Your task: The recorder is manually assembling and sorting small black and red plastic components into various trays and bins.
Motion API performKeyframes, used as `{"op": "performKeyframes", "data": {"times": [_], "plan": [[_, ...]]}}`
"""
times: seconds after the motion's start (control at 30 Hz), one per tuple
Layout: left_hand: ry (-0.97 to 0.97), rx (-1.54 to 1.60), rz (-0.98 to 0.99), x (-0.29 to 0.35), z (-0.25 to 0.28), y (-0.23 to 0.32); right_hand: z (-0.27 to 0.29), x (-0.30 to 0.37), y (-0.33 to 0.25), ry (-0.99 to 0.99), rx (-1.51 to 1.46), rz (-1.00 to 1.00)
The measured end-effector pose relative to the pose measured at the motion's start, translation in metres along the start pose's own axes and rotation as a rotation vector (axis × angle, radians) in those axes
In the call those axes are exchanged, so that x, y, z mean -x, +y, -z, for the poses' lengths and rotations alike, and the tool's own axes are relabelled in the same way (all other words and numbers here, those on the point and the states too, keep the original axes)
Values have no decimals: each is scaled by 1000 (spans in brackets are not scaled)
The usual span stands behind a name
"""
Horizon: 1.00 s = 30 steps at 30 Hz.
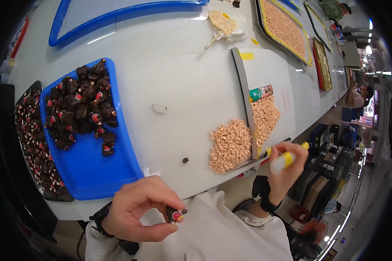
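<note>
Nearest my remote eye, in the head view, is the left hand (121, 213), thumb and forefinger pinching a small dark piece (176, 214) just beyond the near edge of the table (146, 74). From where I sit, its dark body leans from upper left to lower right, the round red face turned up toward me; a pale tip points down the picture and a dark knob juts right.

Over on the other side, I have the right hand (289, 174) with fingers curled around a white and yellow stick (287, 159), blurred; its long axis slants from lower left to a yellow end at upper right.

Left of centre I see a blue tray (106, 176), its far part loaded with clustered dark pieces (89, 90) bearing red discs, its near part bare. Beside it, partly hidden, a dark tray (59, 198) is filled with small dark, red and pale bits.

Right of centre, a grey strip (243, 87) stands between two heaps of pale pieces (231, 145), with a green packet (260, 93) touching the farther heap. Farther off I make out a yellow-edged tray (288, 51) full of similar pale pieces.
</note>
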<state>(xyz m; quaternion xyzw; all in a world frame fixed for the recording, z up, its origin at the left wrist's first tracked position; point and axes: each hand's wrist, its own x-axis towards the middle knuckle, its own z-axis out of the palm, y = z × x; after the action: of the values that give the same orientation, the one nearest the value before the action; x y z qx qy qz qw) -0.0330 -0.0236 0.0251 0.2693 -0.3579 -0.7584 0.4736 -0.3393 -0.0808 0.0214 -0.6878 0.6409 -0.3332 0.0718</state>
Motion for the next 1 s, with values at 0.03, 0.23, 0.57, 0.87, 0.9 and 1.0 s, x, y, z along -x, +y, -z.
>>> {"op": "performKeyframes", "data": {"times": [0.03,0.23,0.57,0.87,0.9,1.0], "plan": [[0,1,4,-2,-3,3,-1,1,-22,100,-179,31],[-79,20,257,3,-3,12,-40,-4,-95,-283,-687,597],[-58,17,211,10,2,14,-43,-13,-110,-463,-562,603],[-71,55,248,10,4,14,-48,-10,-117,-487,-633,407],[-61,107,248,13,5,12,-49,-9,-114,-488,-635,407],[-134,86,316,8,6,21,-54,-3,-109,-384,-706,619]]}}
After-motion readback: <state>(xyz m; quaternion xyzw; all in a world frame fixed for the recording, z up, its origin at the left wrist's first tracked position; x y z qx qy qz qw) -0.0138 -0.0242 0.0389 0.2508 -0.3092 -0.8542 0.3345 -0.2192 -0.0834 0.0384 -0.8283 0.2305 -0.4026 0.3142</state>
